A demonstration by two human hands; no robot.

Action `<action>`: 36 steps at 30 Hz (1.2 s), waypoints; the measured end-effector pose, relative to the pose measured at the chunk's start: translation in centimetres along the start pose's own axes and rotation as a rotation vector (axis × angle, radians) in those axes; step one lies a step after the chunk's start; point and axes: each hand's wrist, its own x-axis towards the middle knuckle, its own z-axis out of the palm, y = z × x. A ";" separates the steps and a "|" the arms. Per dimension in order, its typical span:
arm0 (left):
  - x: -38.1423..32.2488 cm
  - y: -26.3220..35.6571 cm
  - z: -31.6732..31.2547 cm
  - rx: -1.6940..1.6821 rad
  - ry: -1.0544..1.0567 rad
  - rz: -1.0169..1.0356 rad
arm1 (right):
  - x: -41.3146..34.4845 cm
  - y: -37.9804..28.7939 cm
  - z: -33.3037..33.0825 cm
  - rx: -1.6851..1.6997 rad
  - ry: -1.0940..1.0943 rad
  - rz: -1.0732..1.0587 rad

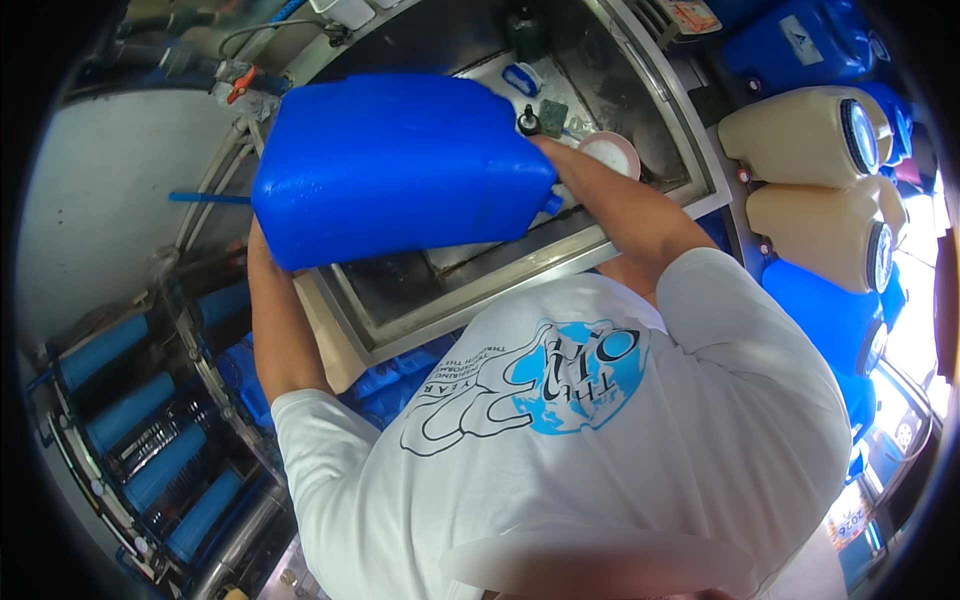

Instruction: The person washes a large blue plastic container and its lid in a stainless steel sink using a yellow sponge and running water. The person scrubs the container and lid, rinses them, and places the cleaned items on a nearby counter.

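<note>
A large blue plastic jerrycan lies on its side above a stainless steel sink, its small spout towards the right. My left hand is hidden behind the jerrycan's left end; only the wrist and forearm show. At the other end, my right hand holds the jerrycan near its top, with the fingers out of sight behind it. Beyond that hand are a blue brush with white bristles, a green scouring pad, a dark bottle with a black top and a pink bowl of whitish contents.
Cream-coloured and blue jugs line the right side. Pipes with a red-handled valve run at upper left. Blue cylinders on a rack stand at lower left. The sink's metal rim borders my body.
</note>
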 end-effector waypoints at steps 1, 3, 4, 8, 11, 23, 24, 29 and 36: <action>-0.9 0.1 0.4 0.026 0.016 -0.005 | 0.2 0.4 -0.2 -0.021 -0.048 0.047; -3.1 0.3 1.2 0.083 0.055 -0.014 | -0.7 1.4 0.4 -0.067 -0.154 0.147; -4.0 0.4 1.8 0.109 0.070 -0.022 | -2.3 1.6 1.1 -0.090 -0.203 0.194; -5.6 1.8 5.7 0.238 0.104 -0.028 | -2.8 2.0 1.0 -0.126 -0.301 0.271; -5.5 3.3 9.9 0.346 0.161 -0.066 | -1.5 1.4 0.0 -0.155 -0.321 0.296; 8.4 8.6 30.3 1.342 -0.008 0.805 | 0.3 2.1 -7.1 -0.222 -0.299 0.431; 10.2 8.5 31.5 1.421 0.018 1.075 | 0.0 2.4 -7.2 -0.230 -0.300 0.452; 14.6 9.1 39.7 1.892 0.034 1.218 | 0.5 2.5 -8.4 -0.221 -0.297 0.490; 17.6 7.8 36.8 2.106 0.353 1.376 | 1.0 3.0 -9.4 -0.202 -0.299 0.525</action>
